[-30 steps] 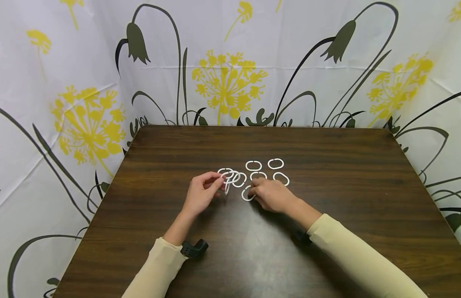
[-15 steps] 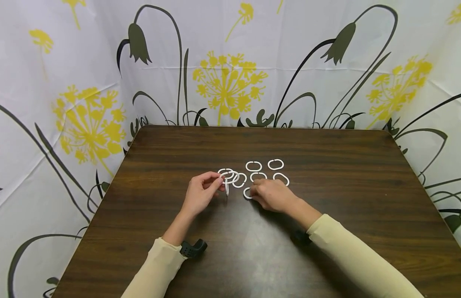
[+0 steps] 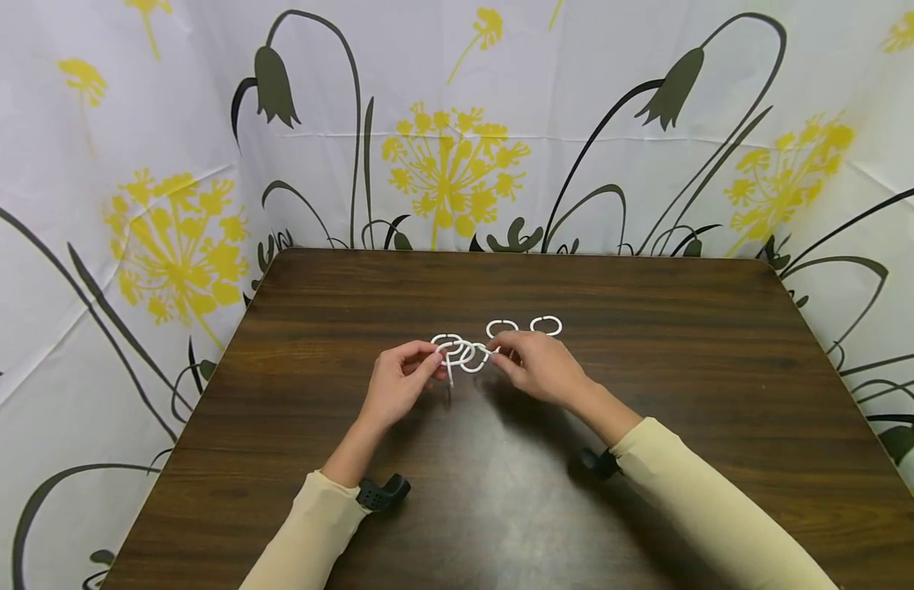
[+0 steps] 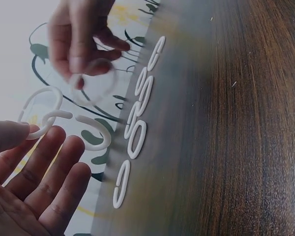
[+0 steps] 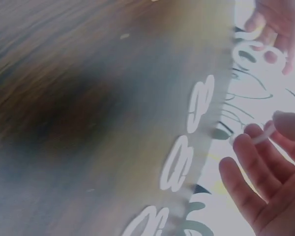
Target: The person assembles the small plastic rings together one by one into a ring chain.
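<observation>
My left hand point(image 3: 400, 383) pinches a white plastic chain link point(image 4: 59, 101) between thumb and fingertips, the other fingers spread beneath. A second white chain link point(image 4: 106, 138) hooks through it and hangs down. My right hand point(image 3: 543, 369) pinches a single white chain link point(image 5: 264, 136) just right of the left hand's links; motion blurs it in the left wrist view. Several loose white chain links point(image 4: 143, 136) lie on the table beneath and beyond both hands. Each is an oval with a small gap in one side. The right hand hides some of them in the head view.
The dark wood-grain table point(image 3: 648, 319) reaches back to a white curtain point(image 3: 575, 49) printed with yellow and dark green flowers. Black wrist devices point(image 3: 384, 493) sit at both cuffs.
My right hand has lifted a chain link from the table's near side and raised it toward the left hand's links. The left hand stays almost still, its hanging link swinging slightly.
</observation>
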A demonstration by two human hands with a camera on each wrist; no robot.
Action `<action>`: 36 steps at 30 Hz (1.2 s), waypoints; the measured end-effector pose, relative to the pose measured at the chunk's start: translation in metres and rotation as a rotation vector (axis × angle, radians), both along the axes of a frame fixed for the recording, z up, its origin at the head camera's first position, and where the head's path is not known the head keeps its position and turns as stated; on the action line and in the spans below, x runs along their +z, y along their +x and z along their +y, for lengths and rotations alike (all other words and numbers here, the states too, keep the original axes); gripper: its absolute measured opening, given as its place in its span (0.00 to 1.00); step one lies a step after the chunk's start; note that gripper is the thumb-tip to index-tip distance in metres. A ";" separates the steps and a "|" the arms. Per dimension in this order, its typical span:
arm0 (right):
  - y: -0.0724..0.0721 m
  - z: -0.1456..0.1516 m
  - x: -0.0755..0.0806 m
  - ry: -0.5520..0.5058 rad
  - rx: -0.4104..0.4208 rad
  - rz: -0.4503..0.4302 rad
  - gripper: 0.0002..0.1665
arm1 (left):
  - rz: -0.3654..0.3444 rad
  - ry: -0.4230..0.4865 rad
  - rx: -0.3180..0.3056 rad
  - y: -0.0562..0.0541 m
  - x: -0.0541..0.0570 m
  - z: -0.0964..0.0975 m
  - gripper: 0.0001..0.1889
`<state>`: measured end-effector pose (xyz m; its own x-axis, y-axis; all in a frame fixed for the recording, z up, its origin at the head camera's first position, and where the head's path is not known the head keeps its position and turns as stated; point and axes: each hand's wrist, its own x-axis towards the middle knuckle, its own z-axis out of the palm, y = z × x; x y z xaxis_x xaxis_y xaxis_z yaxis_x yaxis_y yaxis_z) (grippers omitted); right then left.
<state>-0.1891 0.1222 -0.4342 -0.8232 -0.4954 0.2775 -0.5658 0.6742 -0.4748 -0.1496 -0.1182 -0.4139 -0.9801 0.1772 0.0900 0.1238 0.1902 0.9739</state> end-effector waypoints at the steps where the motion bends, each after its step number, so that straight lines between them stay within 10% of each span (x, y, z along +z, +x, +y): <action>1: 0.000 -0.001 0.003 -0.042 -0.014 -0.008 0.05 | 0.001 -0.001 -0.001 0.000 0.000 0.000 0.10; 8: -0.001 -0.005 0.021 -0.326 -0.081 -0.062 0.06 | 0.001 -0.010 0.004 -0.001 -0.002 0.001 0.09; 20: -0.002 -0.013 0.035 -0.693 -0.064 -0.439 0.10 | 0.046 -0.030 0.018 -0.014 -0.032 0.000 0.08; 36: 0.002 -0.024 0.025 -0.757 -0.078 -0.744 0.13 | 0.080 -0.051 0.007 -0.011 -0.030 0.000 0.07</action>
<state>-0.1875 0.0985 -0.4089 -0.9346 -0.3430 -0.0946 0.0712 0.0803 -0.9942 -0.1605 -0.1178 -0.4437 -0.9713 0.1767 0.1593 0.1995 0.2402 0.9500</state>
